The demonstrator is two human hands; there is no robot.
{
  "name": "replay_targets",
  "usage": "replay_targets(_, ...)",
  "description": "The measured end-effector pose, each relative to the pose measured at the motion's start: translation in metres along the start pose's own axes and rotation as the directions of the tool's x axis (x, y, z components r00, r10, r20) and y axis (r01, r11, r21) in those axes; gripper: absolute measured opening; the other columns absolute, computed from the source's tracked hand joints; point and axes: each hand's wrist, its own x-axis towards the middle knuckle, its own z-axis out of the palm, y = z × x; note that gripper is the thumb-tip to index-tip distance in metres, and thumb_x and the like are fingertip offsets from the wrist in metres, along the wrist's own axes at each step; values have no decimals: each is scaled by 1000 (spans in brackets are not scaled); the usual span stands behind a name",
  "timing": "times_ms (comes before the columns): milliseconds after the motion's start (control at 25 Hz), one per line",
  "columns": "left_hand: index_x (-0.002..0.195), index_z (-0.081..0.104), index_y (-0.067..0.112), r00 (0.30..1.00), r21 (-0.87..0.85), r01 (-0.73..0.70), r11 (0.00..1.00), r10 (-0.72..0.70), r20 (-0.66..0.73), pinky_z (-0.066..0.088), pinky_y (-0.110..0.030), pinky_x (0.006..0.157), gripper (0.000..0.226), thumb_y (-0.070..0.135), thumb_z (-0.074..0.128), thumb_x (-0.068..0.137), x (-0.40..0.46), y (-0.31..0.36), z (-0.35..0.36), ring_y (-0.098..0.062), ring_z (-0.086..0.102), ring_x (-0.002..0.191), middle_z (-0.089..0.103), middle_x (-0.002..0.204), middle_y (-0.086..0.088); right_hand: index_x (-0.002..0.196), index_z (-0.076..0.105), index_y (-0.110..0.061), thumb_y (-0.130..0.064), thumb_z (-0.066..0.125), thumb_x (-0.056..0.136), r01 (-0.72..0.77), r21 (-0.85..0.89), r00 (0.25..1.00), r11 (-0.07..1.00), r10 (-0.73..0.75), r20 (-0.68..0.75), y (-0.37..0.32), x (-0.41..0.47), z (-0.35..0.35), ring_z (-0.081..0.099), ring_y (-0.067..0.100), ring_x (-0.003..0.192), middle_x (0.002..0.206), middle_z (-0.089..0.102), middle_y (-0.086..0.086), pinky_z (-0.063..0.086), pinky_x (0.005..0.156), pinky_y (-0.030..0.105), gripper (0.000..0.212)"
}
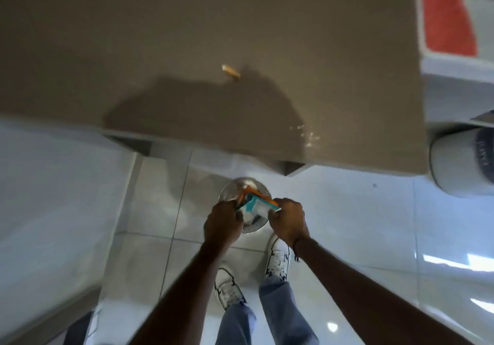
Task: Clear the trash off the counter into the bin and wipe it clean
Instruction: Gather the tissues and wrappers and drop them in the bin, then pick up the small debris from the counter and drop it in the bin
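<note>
I look down past the front edge of a brown counter (240,24). A small tan scrap (231,72) lies on it, near the middle. Below the edge, over the tiled floor, both hands hold a white, teal and orange packet (258,204) above a round silver bin (235,191). My left hand (223,223) grips the packet's left end. My right hand (288,219) pinches its right end. The bin's inside is mostly hidden by the hands and packet. Small wet or shiny specks (310,136) sit near the counter's front right.
White glossy tiles cover the floor (374,237). My white shoes (278,259) stand just behind the bin. A white cylindrical object (459,163) lies at the right under a white shelf. A red mat (446,18) sits at the top right. A white cabinet face (53,197) fills the left.
</note>
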Motion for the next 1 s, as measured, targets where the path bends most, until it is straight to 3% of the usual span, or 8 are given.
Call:
replay_targets(80, 137, 58, 24, 998, -63, 35, 997, -31, 57, 53, -41, 99, 41, 23, 52, 96, 27, -11, 36, -35, 62, 122, 66, 133, -13, 117, 73, -18, -15, 63, 80, -33, 3, 996, 999, 33, 79, 18, 30, 27, 70, 31, 100, 109, 75, 11, 49, 72, 19, 38)
replay_targets(160, 149, 42, 29, 986, -223, 117, 968, -86, 143, 51, -37, 98, 55, 18, 51, 96, 40, -22, 60, -37, 59, 126, 63, 139, -11, 133, 63, -24, -15, 66, 79, -29, -8, 978, 1000, 30, 206, 28, 50, 42, 68, 30, 111, 122, 72, 10, 52, 90, 26, 55)
replay_targets(240, 154, 29, 31, 959, -292, 232, 928, -167, 231, 49, -35, 95, 62, 21, 51, 97, 40, -30, 67, -39, 58, 127, 59, 142, -13, 139, 55, -28, -21, 71, 79, -54, 37, 964, 998, 42, 262, 33, 56, 40, 68, 28, 113, 128, 69, 8, 49, 93, 24, 62)
replay_targets(320, 153, 33, 26, 945, -292, 283, 914, -213, 250, 50, -36, 102, 61, 24, 55, 96, 22, -33, 59, -37, 56, 131, 58, 145, -15, 137, 57, -27, -29, 74, 78, -91, 54, 970, 994, 76, 231, 33, 44, 27, 66, 26, 115, 125, 70, 6, 48, 92, 24, 61)
replay_targets(480, 133, 61, 9, 976, -233, 180, 956, -143, 167, 49, -35, 107, 39, 14, 57, 94, -40, -9, -6, -29, 62, 127, 68, 134, -14, 107, 72, -20, -28, 72, 77, -64, 61, 982, 996, 51, 184, -4, -15, -31, 71, 24, 103, 106, 77, 3, 55, 86, 26, 32)
replay_targets(600, 119, 71, 9, 995, -237, 100, 966, -90, 53, 51, -31, 102, 31, 10, 56, 92, -98, 28, -73, -25, 67, 119, 73, 125, -11, 105, 75, -17, -24, 66, 80, 16, 37, 981, 999, -23, 195, -56, -68, -86, 71, 30, 100, 107, 77, 9, 58, 86, 32, 27)
replay_targets(760, 99, 76, 14, 997, -221, -24, 975, 7, -74, 54, -28, 87, 24, 9, 55, 89, -147, 65, -158, -23, 71, 106, 77, 113, -4, 89, 78, -21, -15, 58, 79, 228, 38, 957, 973, -231, 174, -123, -118, -146, 71, 28, 92, 99, 78, 4, 53, 75, 26, 23)
replay_targets(1000, 94, 77, 1, 954, -344, -131, 930, 24, -298, 59, -41, 94, 20, 2, 59, 87, -148, 100, -257, -31, 75, 96, 79, 103, -17, 83, 78, -15, -12, 61, 79, 487, 46, 873, 872, -486, -37, -214, -115, -219, 70, 25, 80, 84, 77, 6, 54, 71, 28, 18)
